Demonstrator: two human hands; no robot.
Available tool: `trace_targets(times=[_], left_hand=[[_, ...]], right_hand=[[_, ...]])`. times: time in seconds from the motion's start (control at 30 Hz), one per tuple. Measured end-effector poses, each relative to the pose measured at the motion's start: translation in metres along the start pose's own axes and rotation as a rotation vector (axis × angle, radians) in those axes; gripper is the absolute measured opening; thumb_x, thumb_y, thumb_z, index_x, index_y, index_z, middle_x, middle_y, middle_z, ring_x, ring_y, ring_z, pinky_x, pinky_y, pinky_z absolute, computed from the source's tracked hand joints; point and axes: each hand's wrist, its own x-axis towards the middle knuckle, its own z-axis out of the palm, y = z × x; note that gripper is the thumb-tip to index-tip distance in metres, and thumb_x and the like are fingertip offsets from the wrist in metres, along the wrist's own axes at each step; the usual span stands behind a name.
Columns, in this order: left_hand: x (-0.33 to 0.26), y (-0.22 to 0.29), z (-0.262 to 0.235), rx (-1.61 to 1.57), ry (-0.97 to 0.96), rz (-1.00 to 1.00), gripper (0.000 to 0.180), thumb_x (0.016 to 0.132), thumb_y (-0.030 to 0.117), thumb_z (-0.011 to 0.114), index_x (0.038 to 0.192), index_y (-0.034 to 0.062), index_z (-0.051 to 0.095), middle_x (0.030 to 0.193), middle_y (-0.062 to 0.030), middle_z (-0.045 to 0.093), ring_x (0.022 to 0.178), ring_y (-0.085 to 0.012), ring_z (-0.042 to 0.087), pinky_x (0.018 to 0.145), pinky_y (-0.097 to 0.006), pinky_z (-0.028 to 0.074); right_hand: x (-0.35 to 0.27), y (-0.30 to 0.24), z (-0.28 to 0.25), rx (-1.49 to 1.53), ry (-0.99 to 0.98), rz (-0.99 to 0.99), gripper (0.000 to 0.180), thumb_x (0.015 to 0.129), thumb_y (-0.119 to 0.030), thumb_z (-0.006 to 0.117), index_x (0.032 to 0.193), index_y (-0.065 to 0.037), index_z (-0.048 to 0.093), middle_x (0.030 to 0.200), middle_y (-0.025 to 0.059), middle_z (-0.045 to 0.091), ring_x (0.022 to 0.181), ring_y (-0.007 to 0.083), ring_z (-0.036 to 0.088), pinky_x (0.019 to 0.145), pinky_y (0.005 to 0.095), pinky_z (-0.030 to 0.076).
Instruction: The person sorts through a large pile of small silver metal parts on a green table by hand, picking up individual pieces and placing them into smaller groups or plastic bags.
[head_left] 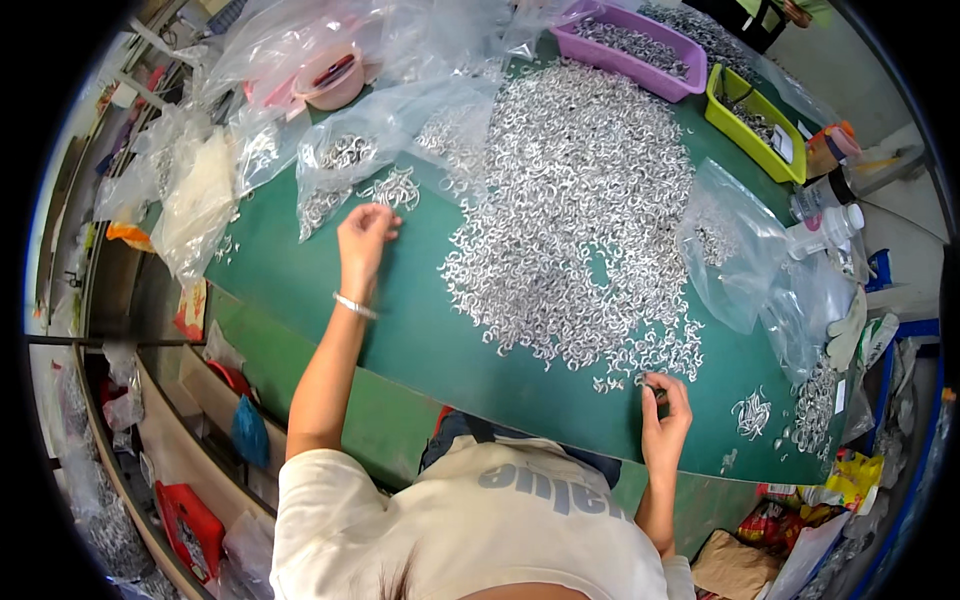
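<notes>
Along the left edge of the frame, clear plastic bags (200, 190) lie crumpled at the rim of the green table (410, 330), some holding small silvery pieces, and a pink round container (335, 78) sits among them in the upper left. Just right of those bags, left of centre, the left hand (365, 235) reaches out with a bracelet at the wrist; its fingers are curled down and nearly closed over a small cluster of metal rings (395, 188) spilling from a bag mouth. Whether it has one pinched is too small to tell.

Across the middle and upper centre spreads the big heap of silver rings (575, 200), thinning toward the near edge. At the lower right of the heap's fringe, the right hand (665, 410) rests on the table with thumb and forefinger pressed together on what looks like a single ring.

To do this well, I would judge that each hand should draw only from the loose fringe, not the thick of the pile, so pieces come away singly and do not tangle; keep the fingertips low and slide the ring clear before lifting.

Farther right, a purple tray (640, 50) and a yellow-green tray (750, 120) of more rings stand in the upper right, with another clear bag (730, 250) and small sorted piles (752, 412) near the right edge.
</notes>
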Motion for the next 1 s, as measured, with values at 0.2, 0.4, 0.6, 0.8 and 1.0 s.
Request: trace_targets(times=[0.2,0.4,0.6,0.8,1.0], left_hand=[[-0.068,0.036,0.049,-0.088,-0.519,-0.099,0.008,0.091,0.005,0.060,0.098,0.0008,0.061,0.095,-0.0122,0.070,0.086,-0.0176,0.068,0.072,-0.027,0.053],[-0.063,0.054,0.124,-0.256,-0.856,-0.563,0.017,0.093,0.008,0.058,0.105,-0.0034,0.060,0.102,-0.0169,0.068,0.096,-0.0255,0.068,0.082,-0.033,0.055],[0.054,0.130,0.254,-0.516,-0.607,-0.032,0.043,0.090,0.011,0.063,0.126,-0.0063,0.048,0.112,-0.0156,0.065,0.107,-0.0233,0.063,0.087,-0.030,0.052],[-0.023,0.068,0.256,0.085,-0.971,0.371,0.027,0.089,0.013,0.064,0.114,0.0035,0.063,0.115,-0.0107,0.065,0.108,-0.0220,0.062,0.089,-0.033,0.050],[-0.128,0.024,0.137,0.905,-1.052,0.817,0.053,0.083,0.019,0.068,0.133,0.0117,0.050,0.146,-0.0108,0.039,0.136,-0.0322,0.035,0.107,-0.056,0.027]], right_hand=[[0.005,0.000,0.003,-0.215,0.107,-0.145,0.027,0.078,0.002,0.066,0.105,0.001,0.061,0.112,0.0165,0.054,0.105,0.0339,0.049,0.092,0.0397,0.040],[0.006,0.002,0.009,-0.185,0.060,-0.161,0.029,0.075,0.000,0.069,0.104,-0.001,0.062,0.115,0.0166,0.054,0.110,0.0357,0.048,0.096,0.0422,0.038],[0.011,-0.006,0.016,-0.129,0.069,-0.210,0.025,0.076,0.000,0.068,0.101,-0.001,0.064,0.113,0.0150,0.056,0.109,0.0331,0.050,0.095,0.0394,0.040],[0.011,0.011,0.016,-0.374,0.138,-0.203,0.046,0.080,-0.015,0.070,0.122,-0.003,0.056,0.135,0.0182,0.045,0.130,0.0390,0.036,0.106,0.0506,0.025],[0.004,-0.004,0.040,-0.500,-0.252,-0.307,0.067,0.082,-0.032,0.070,0.136,-0.004,0.044,0.147,0.0188,0.034,0.139,0.0413,0.024,0.108,0.0617,0.017]])
